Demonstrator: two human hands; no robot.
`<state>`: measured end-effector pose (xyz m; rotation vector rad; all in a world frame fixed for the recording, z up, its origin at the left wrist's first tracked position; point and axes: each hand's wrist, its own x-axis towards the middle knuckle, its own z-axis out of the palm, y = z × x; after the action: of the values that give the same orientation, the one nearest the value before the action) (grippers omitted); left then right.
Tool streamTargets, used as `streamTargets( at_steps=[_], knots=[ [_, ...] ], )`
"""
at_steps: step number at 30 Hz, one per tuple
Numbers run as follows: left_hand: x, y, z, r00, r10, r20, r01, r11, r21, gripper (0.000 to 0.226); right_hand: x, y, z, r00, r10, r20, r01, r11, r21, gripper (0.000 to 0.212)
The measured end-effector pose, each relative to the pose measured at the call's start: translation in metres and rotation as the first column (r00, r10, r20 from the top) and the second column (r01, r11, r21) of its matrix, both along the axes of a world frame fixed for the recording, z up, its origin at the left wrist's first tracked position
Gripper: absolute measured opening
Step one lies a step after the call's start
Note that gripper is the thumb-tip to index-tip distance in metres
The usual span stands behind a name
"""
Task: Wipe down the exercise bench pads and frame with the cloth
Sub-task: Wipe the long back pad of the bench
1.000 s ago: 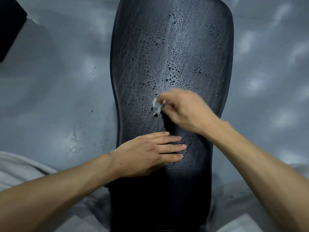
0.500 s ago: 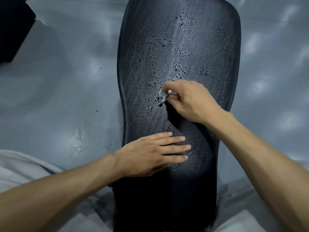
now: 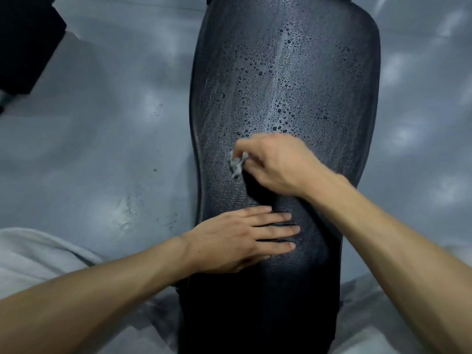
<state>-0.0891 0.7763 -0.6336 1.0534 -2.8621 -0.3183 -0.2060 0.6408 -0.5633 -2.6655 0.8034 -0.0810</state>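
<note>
- Bench pad [image 3: 288, 80]: long black textured cushion, running from the near edge of the view to the far one, narrower at the near end, wider beyond the hands. Water droplets bead over its far half, thickest along a pale streak down the middle; the near part looks dull and free of beads.
- Cloth [image 3: 237, 165]: small crumpled wad, pale grey-white, lying against the pad surface left of centre, just near of the droplet patch. Only a little of it shows beyond the fingers.
- Right hand [image 3: 278, 166]: reaches in from the right over the pad, fingers curled around the cloth and pinching it at their tips, knuckles up. The hand is slightly blurred.
- Left hand [image 3: 240, 242]: lies flat on the near part of the pad, palm down, fingers straight and slightly spread, pointing right; it grasps nothing.
- Floor [image 3: 102, 139]: smooth grey surface on both sides of the pad, with soft light patches and a few dark specks at left.
- Dark object [image 3: 25, 42]: black block in the upper left corner; its identity cannot be told.
- Light grey fabric [image 3: 33, 254]: visible at the lower left edge.
</note>
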Motion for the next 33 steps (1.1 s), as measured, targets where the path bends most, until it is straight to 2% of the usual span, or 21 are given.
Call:
streamTargets(
  at_steps=[2,4,8,10,15,17,21,23,28,33],
  knots=[
    [0.001,0.000,0.002,1.000,0.005,-0.024,-0.005,1.000,0.007,0.045,0.009,0.022,-0.003,0.993,0.116,-0.038,-0.114,0.993,0.029,0.026],
    [0.001,-0.001,0.003,0.999,0.010,-0.037,-0.010,1.000,0.003,0.044,0.015,0.033,-0.007,0.990,0.135,-0.043,-0.134,0.991,0.021,0.026],
    [0.001,-0.002,0.001,1.000,-0.009,0.010,0.009,1.000,-0.001,0.046,0.008,0.006,-0.003,0.997,-0.068,0.025,0.070,0.996,-0.061,0.025],
    [0.001,-0.002,0.000,1.000,-0.005,0.026,0.005,1.000,-0.005,0.047,0.002,-0.005,0.001,0.995,-0.103,0.021,0.104,0.993,-0.064,0.021],
    [0.002,-0.002,0.003,0.999,0.004,-0.032,-0.003,1.000,0.029,0.042,0.014,0.031,-0.001,0.989,0.129,-0.065,-0.125,0.990,0.062,0.024],
    [0.002,-0.003,0.004,0.999,0.000,-0.032,0.000,1.000,0.014,0.042,0.016,0.031,-0.005,0.996,0.086,-0.020,-0.085,0.995,0.044,0.024],
    [0.001,-0.004,0.001,1.000,-0.011,0.023,0.011,1.000,-0.004,0.046,0.004,-0.006,-0.003,0.991,-0.123,0.045,0.126,0.991,-0.054,0.020],
    [0.002,-0.003,0.001,1.000,-0.009,0.026,0.009,1.000,0.000,0.046,-0.001,-0.010,-0.002,0.988,-0.148,0.051,0.151,0.987,-0.059,0.020],
    [0.002,-0.004,0.006,1.000,-0.007,-0.009,0.007,1.000,0.016,0.043,0.011,0.032,-0.009,0.995,0.099,-0.002,-0.099,0.993,-0.060,0.022],
    [0.003,-0.004,0.004,1.000,-0.013,0.024,0.013,1.000,0.011,0.045,0.000,-0.008,-0.006,0.995,-0.072,0.062,0.075,0.996,-0.052,0.019]
  ],
)
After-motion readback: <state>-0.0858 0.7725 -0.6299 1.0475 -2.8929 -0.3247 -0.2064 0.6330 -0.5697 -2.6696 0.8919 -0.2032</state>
